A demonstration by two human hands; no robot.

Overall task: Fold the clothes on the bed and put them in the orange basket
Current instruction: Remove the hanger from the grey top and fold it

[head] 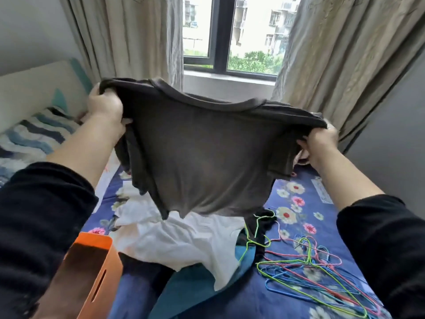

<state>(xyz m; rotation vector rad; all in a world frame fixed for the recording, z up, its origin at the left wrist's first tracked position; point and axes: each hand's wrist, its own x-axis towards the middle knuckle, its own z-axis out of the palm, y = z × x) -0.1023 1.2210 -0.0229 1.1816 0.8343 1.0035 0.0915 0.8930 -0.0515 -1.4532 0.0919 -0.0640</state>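
A dark grey t-shirt (207,153) hangs spread in the air above the bed, its neckline at the top. My left hand (104,109) grips its left shoulder and my right hand (320,141) grips its right shoulder. Below it on the bed lie a crumpled white garment (181,242), a teal garment (190,284) and a black one (264,226), partly under each other. The orange basket (108,272) stands at the bed's near left corner, open at the top.
Several coloured wire hangers (317,270) lie tangled on the blue flowered sheet (299,203) at the right. A striped pillow (34,134) and headboard are at the left. Curtains and a window stand behind the bed.
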